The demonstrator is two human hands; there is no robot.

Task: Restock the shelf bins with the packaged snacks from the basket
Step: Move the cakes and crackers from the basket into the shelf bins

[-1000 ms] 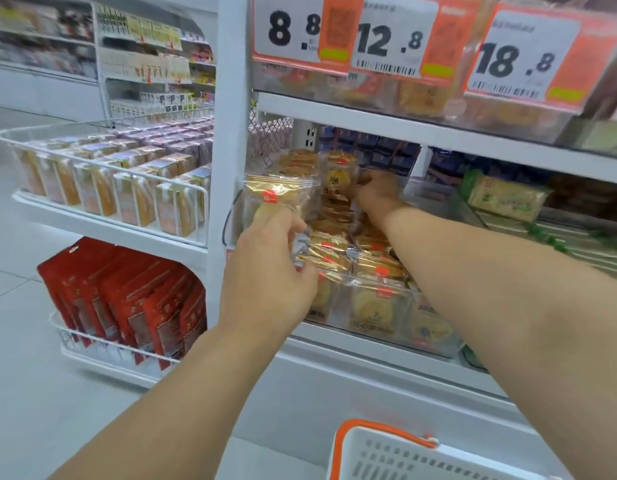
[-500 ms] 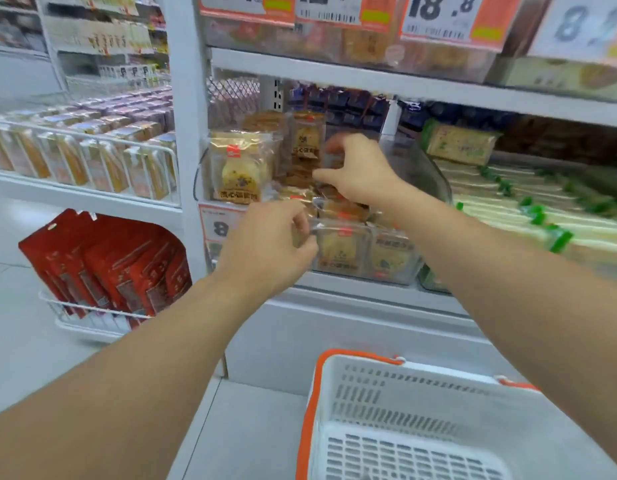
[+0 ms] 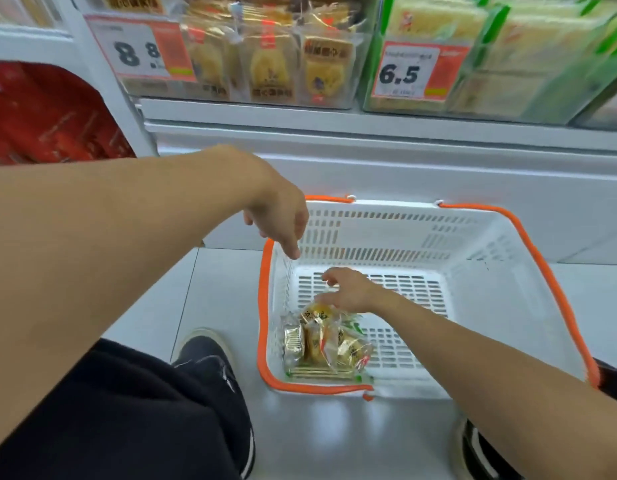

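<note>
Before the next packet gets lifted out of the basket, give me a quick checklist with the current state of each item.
1. Packaged snacks left in the white basket: ok, a small pile lies in its near left corner.
2. Right hand on the pile: ok, its fingers touch the top packet.
3. Firm grip on that packet: cannot tell, the fingertips are hidden.
4. Left hand free: ok, it holds nothing and hangs over the basket's left rim.
5. Room in the 8.8 bin: cannot tell, only its front shows, lined with packets.
6. Basket steady: ok, it sits flat on the floor.
</note>
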